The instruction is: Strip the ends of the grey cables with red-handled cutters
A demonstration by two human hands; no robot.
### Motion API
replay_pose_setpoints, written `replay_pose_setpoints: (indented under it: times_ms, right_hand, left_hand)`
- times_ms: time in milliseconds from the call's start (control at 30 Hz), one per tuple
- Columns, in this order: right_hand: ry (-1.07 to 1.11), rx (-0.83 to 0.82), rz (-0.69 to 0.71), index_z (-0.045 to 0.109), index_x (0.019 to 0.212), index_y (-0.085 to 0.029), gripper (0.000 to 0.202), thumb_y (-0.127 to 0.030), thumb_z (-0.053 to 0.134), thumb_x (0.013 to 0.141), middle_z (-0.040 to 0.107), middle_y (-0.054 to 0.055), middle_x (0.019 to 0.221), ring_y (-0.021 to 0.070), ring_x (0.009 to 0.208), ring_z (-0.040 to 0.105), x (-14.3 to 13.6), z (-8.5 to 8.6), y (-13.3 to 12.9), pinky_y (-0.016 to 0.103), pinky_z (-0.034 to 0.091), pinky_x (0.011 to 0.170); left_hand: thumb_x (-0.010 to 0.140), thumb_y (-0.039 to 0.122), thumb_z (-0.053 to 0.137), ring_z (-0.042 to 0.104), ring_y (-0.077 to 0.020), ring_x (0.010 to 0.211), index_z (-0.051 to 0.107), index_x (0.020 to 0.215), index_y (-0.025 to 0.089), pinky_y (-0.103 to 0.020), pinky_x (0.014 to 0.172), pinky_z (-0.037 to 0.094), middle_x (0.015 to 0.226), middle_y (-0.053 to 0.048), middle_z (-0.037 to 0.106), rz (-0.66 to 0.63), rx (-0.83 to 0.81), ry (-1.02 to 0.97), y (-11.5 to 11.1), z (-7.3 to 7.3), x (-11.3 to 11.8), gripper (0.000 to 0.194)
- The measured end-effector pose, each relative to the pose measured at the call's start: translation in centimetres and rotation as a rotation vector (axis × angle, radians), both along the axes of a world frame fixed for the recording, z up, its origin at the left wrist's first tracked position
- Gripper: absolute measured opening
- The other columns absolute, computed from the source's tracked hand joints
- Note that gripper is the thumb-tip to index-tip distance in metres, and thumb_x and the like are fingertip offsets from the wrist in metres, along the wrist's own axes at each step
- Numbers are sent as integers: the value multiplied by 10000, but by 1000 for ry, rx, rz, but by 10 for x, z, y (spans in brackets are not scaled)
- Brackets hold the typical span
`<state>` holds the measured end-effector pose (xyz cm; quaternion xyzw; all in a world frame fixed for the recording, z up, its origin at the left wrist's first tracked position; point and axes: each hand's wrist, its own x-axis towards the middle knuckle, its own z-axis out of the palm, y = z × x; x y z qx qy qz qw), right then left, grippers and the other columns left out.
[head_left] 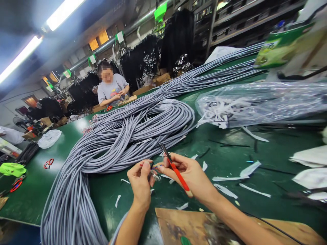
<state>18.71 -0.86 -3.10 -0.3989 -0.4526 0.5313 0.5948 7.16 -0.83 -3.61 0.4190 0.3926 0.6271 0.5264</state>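
Near the middle of the head view, my left hand pinches the stripped end of a grey cable, which runs back beneath my left forearm. Thin coloured wires and a frayed silvery strand bundle stick out between the hands. My right hand is closed around red-handled tweezers, their dark tips pointing up and away. Its thumb and fingertips also meet the coloured wires, close to my left fingers. Just beyond both hands lies a large coil of grey cables.
Paper scraps litter the green table. A brown board lies in front, a plastic bag of white strips at right. Red-handled snips rest at left. Another person works across the table.
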Motion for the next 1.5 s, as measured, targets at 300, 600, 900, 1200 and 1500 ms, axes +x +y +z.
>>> replay_pose_setpoints:
  times_ms: [300,600,900,1200,1500]
  right_hand:
    - [-380,208,-168,467,588,-203,270,-423,611,652,499,-24,537,120,504,482,4,2,-2,231,423,507]
    - [-802,515,-247,535,627,-204,226,-369,500,777,561,22,588,146,513,527,0,-7,-3,240,430,481]
    - [-814,488,-281,542,600,-199,295,-435,510,774,557,16,554,137,481,512,0,-10,-2,234,408,459]
    - [-445,332,-343,578,668,-202,221,-414,573,729,610,19,612,150,546,562,4,-2,-7,252,477,561]
    - [-797,589,-343,550,626,-208,133,-120,451,643,594,14,586,142,526,537,10,-4,-7,229,423,501]
  left_hand:
    - [726,382,657,392,-42,421,544,707,151,-168,425,316,566,32,490,-168,276,201,3,7,-18,258]
    - [855,207,455,478,-114,582,563,693,165,-220,536,383,648,-23,519,59,612,589,3,8,-30,200]
    - [835,213,488,509,-107,575,586,798,164,-201,528,399,698,-27,577,69,434,553,-1,6,-27,115]
    - [790,160,522,568,-146,654,652,886,151,-218,557,433,760,-65,636,-87,351,775,-3,13,-24,161]
    - [672,-7,473,585,-163,683,633,899,189,-248,619,456,801,-45,664,-209,407,964,1,7,-25,340]
